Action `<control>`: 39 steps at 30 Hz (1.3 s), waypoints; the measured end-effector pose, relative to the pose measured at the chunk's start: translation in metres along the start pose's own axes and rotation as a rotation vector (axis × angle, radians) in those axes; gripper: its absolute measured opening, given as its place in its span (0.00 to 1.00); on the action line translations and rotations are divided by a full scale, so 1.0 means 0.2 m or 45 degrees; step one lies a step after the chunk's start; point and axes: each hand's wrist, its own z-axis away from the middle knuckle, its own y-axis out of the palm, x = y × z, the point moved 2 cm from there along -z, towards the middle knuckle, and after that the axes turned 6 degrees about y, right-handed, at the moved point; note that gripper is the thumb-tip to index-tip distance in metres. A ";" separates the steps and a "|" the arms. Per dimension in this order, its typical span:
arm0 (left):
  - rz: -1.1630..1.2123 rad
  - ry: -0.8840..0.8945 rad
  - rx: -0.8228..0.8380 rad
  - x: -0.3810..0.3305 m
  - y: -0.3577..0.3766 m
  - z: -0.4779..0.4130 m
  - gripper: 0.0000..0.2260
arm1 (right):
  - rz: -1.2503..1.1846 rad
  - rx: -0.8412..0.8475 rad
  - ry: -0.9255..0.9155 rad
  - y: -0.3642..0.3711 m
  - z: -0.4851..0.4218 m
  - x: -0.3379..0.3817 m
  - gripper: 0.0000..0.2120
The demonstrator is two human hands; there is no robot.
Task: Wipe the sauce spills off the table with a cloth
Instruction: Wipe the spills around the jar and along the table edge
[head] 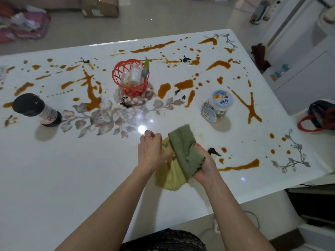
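Observation:
A cloth, green on one face (183,151) and yellow on the other, lies bunched near the front of the white table (54,169). My right hand (204,165) grips its green fold from the right. My left hand (151,151) pinches the yellow part from the left. Orange-brown sauce spills (92,91) streak the far half and right side of the table. One long streak (241,166) and a dark scrap (213,151) lie just right of my right hand.
A red basket (130,78) with small items stands at the table's middle. A dark bottle (36,109) stands on the left. A lidded plastic jar (217,105) is to the right. A bag (320,115) sits off the right edge.

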 end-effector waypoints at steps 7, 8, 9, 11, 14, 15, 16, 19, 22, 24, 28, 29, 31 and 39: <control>0.536 -0.256 0.162 0.06 -0.08 -0.08 0.09 | -0.190 0.078 0.053 -0.03 0.02 0.15 0.20; 0.633 -0.307 0.243 0.07 -0.09 -0.06 0.10 | -0.199 0.092 0.058 -0.02 0.02 0.15 0.20; 0.725 -0.346 0.345 0.07 -0.11 -0.05 0.14 | -0.199 0.098 0.064 -0.01 0.02 0.16 0.19; 0.829 -0.292 0.530 0.05 -0.16 -0.02 0.14 | -0.202 0.101 0.060 0.00 0.03 0.16 0.20; 1.028 0.015 0.792 -0.05 -0.31 -0.01 0.09 | -0.227 0.062 0.035 0.00 0.02 0.18 0.21; 1.094 0.113 0.880 -0.09 -0.38 -0.02 0.11 | -0.235 0.047 0.032 0.00 0.00 0.19 0.21; 1.174 0.189 0.952 -0.13 -0.45 -0.01 0.13 | -0.243 0.063 0.028 0.00 -0.01 0.19 0.20; 1.440 0.298 1.040 -0.24 -0.62 -0.04 0.15 | -0.184 0.085 0.020 0.07 0.02 0.17 0.18; 1.625 0.258 1.003 -0.27 -0.67 -0.09 0.15 | -0.122 0.013 -0.053 0.15 0.10 0.10 0.23; 1.481 0.163 0.868 -0.23 -0.64 -0.13 0.15 | -0.137 -0.116 -0.083 0.16 0.12 0.06 0.18; 0.794 0.113 0.277 -0.14 -0.56 -0.18 0.19 | -0.328 -0.020 0.059 0.24 0.09 0.06 0.25; 0.700 0.128 0.166 -0.14 -0.54 -0.18 0.21 | -0.318 -0.020 0.043 0.25 0.09 0.06 0.27; 0.634 0.165 -0.009 -0.11 -0.51 -0.17 0.22 | -0.275 0.017 -0.006 0.27 0.09 0.08 0.25; 0.778 -0.345 -0.582 0.29 -0.40 0.01 0.11 | 1.554 0.362 -0.823 0.37 0.14 0.01 0.19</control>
